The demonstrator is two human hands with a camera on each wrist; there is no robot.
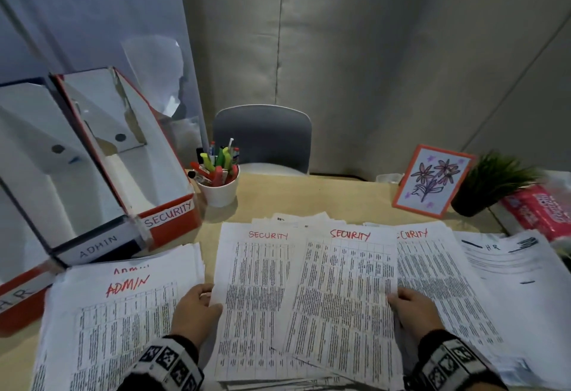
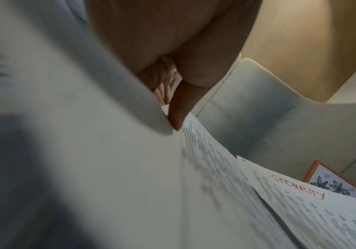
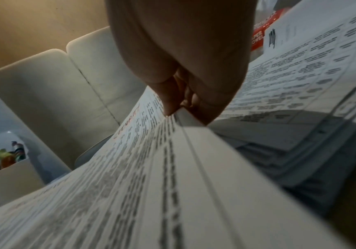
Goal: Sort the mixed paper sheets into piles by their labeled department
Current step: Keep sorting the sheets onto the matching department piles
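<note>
Printed sheets headed SECURITY in red lie fanned across the middle of the desk. My left hand [image 1: 200,302] pinches the left edge of the leftmost SECURITY sheet [image 1: 253,298], thumb on top. My right hand [image 1: 411,307] pinches the right edge of the middle SECURITY sheet [image 1: 343,298]; in the right wrist view the thumb and fingers [image 3: 173,97] clamp that sheet's edge [image 3: 185,118]. A third SECURITY sheet [image 1: 432,267] lies beneath to the right. An ADMIN pile [image 1: 117,313] sits at the left, an HR pile [image 1: 506,267] at the right.
Cardboard file boxes labelled SECURITY [image 1: 168,213], ADMIN [image 1: 99,245] and HR [image 1: 15,298] stand at the left. A white cup of markers [image 1: 219,186], a framed flower drawing [image 1: 432,180], a small potted plant [image 1: 491,183] and a red packet [image 1: 543,208] line the back.
</note>
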